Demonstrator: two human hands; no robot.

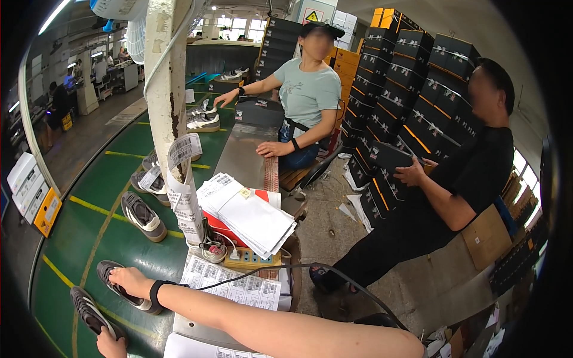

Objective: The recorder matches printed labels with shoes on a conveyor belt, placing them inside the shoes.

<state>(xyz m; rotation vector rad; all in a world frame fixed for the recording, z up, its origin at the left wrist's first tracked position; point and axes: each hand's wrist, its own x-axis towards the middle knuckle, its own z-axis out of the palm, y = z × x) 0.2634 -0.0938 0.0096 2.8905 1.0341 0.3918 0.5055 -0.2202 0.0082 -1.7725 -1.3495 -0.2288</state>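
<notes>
At the lower left of the green conveyor belt [134,253], two dark grey sneakers with pale soles lie side by side. My right hand [130,281], a black band at its wrist, reaches across and closes over the opening of the farther sneaker [105,269]. At the bottom edge my left hand [111,344] grips the heel end of the nearer sneaker [87,308]; part of that hand is cut off by the frame. Farther along the belt stand another grey sneaker [142,216] and a pair with a white paper tag [150,177].
A chipped pillar [164,77] rises beside the belt. Near it are stacked papers [248,215], a power strip [253,258] and label sheets [233,283]. One co-worker [310,89] touches a shoe; another [459,155] holds a black box before tall box stacks [412,77].
</notes>
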